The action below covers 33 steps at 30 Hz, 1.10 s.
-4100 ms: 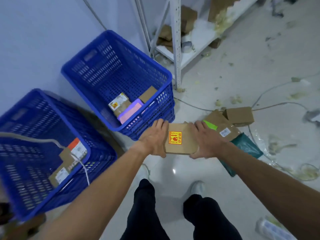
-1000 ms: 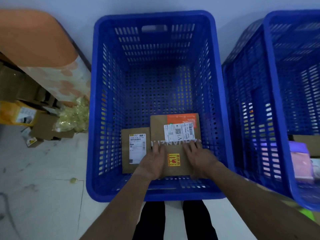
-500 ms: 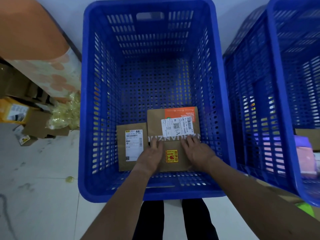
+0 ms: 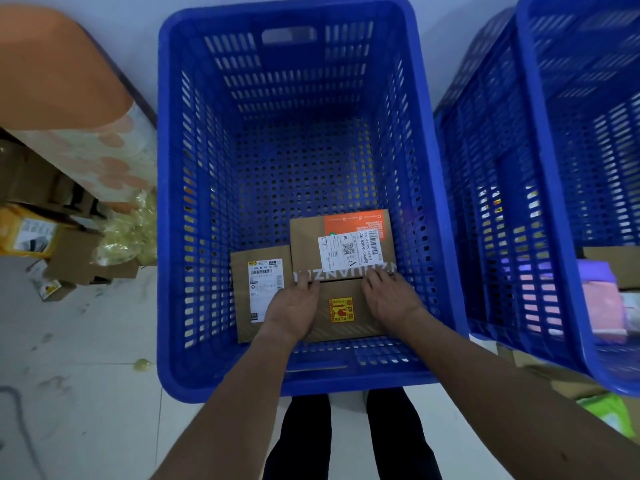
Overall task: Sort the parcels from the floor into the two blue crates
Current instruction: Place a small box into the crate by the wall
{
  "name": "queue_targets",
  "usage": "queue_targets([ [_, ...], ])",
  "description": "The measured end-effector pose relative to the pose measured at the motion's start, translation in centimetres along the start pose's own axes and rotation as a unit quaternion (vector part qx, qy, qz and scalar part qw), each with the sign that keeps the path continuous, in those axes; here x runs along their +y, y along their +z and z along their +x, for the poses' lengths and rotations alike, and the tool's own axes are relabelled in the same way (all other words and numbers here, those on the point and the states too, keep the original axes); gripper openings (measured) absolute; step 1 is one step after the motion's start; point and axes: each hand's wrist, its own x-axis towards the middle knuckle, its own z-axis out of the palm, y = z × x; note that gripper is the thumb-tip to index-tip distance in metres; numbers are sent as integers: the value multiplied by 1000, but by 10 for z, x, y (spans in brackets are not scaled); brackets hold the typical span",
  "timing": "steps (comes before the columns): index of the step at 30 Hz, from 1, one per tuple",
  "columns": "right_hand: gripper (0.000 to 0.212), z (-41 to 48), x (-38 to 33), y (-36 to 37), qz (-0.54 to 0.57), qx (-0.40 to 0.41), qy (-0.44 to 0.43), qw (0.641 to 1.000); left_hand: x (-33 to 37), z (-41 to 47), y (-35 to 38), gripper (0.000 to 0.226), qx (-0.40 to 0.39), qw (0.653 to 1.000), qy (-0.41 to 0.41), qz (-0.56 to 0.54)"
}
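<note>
Pale wall (image 4: 117,32) along the top and a grubby white tiled floor (image 4: 86,403) lower left. Upper left there's an orange-topped table (image 4: 52,64), I think, with cardboard boxes (image 4: 78,263) and yellowish packing stuff (image 4: 126,233) underneath.

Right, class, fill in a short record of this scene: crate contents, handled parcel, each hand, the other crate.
Centre crate: in use
Handled parcel: yellow-sticker parcel, nearest the person
Left hand: rests on its left side
Right hand: rests on its right side
Also inside: left parcel, orange-patch parcel
Other crate: at right, contents blurred
</note>
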Motion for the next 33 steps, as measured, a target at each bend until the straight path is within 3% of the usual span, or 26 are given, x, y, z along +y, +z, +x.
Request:
queue_targets([
  [3,56,-11,6,-11,3,-16,-11,1000,-8,-6,-5,82,6,999,-12,-29],
  [8,54,-50,16,-40,43,-36,-7,998,-8,-39,-28,64,22,994,-43,-96],
  [15,54,-134,21,-80,128,-11,14,992,19,-124,-89,54,-4,972,-100,-212],
  [21,55,-197,45,-122,204,12,52,977,52,-167,-161,37,23,972,-102,-208],
  [28,70,-275,55,-106,272,15,124,954,114,-183,-199,40,43,977,-40,-204],
  [33,62,-318,52,-81,310,6,226,923,140,-183,-219,28,69,983,49,-165],
])
